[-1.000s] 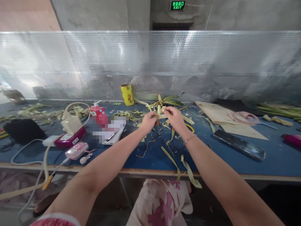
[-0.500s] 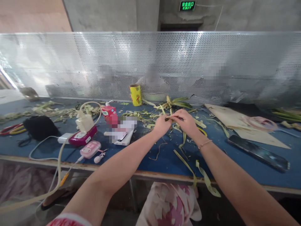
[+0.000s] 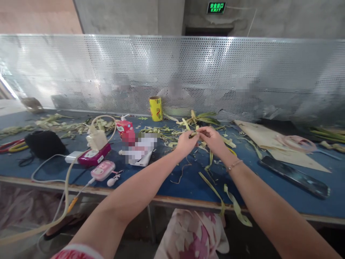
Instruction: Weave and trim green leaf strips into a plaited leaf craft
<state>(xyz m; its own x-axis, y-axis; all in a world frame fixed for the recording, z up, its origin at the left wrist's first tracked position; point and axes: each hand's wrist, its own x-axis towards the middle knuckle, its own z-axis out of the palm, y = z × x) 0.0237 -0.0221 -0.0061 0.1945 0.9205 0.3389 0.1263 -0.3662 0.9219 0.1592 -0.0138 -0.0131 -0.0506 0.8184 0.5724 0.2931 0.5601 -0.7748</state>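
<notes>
My left hand point(image 3: 186, 142) is closed on a pale green strip of plant leaf point(image 3: 192, 134) above the middle of the blue table point(image 3: 167, 181). My right hand point(image 3: 212, 139) pinches the same strip between thumb and fingers, its fingertips close against the left hand's. Part of the strip is hidden by the fingers, so its full length cannot be made out. Behind my hands lie more green leaves point(image 3: 205, 118). Small plant scraps point(image 3: 156, 131) are strewn to the left of them, and curled leaf strips point(image 3: 237, 208) hang over the table's front edge.
To the left stand a red drink carton point(image 3: 125, 130), a magenta power strip point(image 3: 95, 155) with cables and a pink case point(image 3: 103, 170). A yellow roll point(image 3: 155, 108) is near the perforated metal screen point(image 3: 172, 57). On the right lie a phone point(image 3: 295, 177) and cardboard point(image 3: 302, 158).
My fingers have shifted slightly around the leaf strip, with the right hand's fingertips a little lower. The camera view has moved a touch; the things on the table stay in place.
</notes>
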